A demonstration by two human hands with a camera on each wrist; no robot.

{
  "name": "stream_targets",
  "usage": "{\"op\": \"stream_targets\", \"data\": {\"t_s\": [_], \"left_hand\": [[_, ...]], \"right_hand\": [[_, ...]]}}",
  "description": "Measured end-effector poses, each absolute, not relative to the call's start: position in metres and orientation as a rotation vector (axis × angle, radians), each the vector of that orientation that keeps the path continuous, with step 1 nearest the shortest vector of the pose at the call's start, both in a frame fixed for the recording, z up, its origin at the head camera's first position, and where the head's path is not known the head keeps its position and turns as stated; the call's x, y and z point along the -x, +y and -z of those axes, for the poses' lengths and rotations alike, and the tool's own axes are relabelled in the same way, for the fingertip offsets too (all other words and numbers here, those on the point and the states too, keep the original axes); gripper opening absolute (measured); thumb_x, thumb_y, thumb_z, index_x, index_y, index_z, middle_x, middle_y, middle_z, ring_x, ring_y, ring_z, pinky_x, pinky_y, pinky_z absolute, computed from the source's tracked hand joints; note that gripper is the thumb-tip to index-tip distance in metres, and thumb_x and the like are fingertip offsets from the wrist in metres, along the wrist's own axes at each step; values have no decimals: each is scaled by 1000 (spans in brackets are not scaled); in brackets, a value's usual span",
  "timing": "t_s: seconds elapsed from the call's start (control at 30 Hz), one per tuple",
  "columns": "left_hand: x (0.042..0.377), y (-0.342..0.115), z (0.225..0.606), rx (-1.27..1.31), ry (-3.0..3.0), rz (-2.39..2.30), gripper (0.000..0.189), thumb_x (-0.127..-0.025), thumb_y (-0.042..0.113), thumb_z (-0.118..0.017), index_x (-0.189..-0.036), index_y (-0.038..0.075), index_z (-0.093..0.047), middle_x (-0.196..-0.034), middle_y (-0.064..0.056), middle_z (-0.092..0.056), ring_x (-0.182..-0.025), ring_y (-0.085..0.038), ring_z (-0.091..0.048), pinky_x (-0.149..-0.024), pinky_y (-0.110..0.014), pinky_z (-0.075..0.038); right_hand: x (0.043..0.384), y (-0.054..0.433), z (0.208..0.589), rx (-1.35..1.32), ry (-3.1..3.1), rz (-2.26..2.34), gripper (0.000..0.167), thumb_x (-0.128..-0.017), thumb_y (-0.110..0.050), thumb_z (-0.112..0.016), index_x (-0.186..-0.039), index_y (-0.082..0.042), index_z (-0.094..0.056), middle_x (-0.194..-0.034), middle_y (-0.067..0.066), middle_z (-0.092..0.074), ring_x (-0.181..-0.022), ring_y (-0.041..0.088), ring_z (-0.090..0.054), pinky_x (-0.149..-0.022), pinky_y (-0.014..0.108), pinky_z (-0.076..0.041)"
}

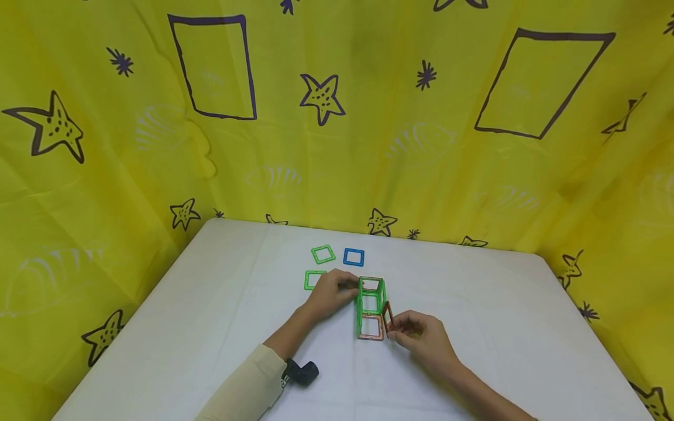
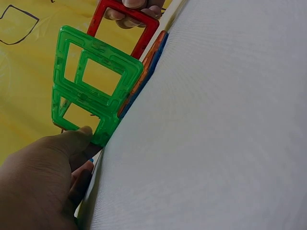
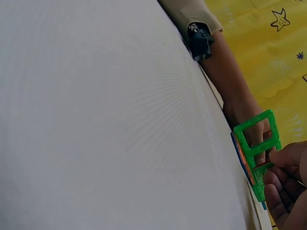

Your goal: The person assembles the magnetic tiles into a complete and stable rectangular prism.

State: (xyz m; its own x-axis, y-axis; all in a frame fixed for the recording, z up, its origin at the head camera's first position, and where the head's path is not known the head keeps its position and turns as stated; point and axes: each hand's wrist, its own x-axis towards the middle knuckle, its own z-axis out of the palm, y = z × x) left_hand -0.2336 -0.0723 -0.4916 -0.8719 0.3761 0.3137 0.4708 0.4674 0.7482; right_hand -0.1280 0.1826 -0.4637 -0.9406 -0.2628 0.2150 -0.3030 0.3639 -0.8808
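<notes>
1. Green plastic first: from the head view we've got an open-framed structure (image 1: 371,314) standing on the white-covered table (image 1: 447,280). Our left hand (image 1: 334,292) sits at its 9-to-10 o'clock, thumb and fingers close together, pinching its side. Our right hand (image 1: 421,333) is at 4 o'clock, fingertips narrowed on a red tile (image 1: 385,320) that's tilted up just beside the structure. An orange tile (image 1: 371,338) lies at the structure's 6 o'clock. Loose stuff: a blue tile (image 1: 354,264) at 11, one green tile (image 1: 326,260) between 10 and 11, another green tile (image 1: 306,280) at 10, partly behind our left hand. Yellow curtain (image 1: 347,164) across 12. There's a beige sleeve (image 1: 247,380) on our left arm, black gadget (image 1: 303,372) at the wrist.

2. Left wrist view: our left hand comes in from 7 o'clock, thumb pressed on the near end of the structure. The red tile is up at 1 o'clock, right-hand fingers gripping its far edge. Over at 3 we see the orange tile with a blue layer (image 2: 151,68) under it, flat on the cloth.

3. Right wrist view: everything's crammed in around 4 o'clock. Our right thumb and fingers pinch a thin, dark red edge, mostly hidden. Left fingers show behind the structure; can't tell their exact grip from here.
</notes>
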Motion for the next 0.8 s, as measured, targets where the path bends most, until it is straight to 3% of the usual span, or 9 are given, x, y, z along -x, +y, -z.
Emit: {"op": "stream_targets", "data": {"t_s": [0.4,0.8], "left_hand": [[233,-71,493,753,-2608,1371,21,-95,10,-78,-115,6,-78,-111,-2,-76,-106,-15,-67,-97,-37,-53],[236,-72,493,761,-2615,1330,21,-94,12,-79,-114,7,-79,-111,-2,-76,-107,-17,-66,-99,-39,-52]], "right_hand": [[121,178,470,-512,-2531,-1714,15,-86,3,-82,-95,-7,-76,-89,8,-74,-78,15,-67,-72,24,-56],[116,170,469,-565,-2473,-1696,17,-85,4,-83,-95,-7,-74,-88,4,-72,-77,14,-66,-69,25,-56]]}}
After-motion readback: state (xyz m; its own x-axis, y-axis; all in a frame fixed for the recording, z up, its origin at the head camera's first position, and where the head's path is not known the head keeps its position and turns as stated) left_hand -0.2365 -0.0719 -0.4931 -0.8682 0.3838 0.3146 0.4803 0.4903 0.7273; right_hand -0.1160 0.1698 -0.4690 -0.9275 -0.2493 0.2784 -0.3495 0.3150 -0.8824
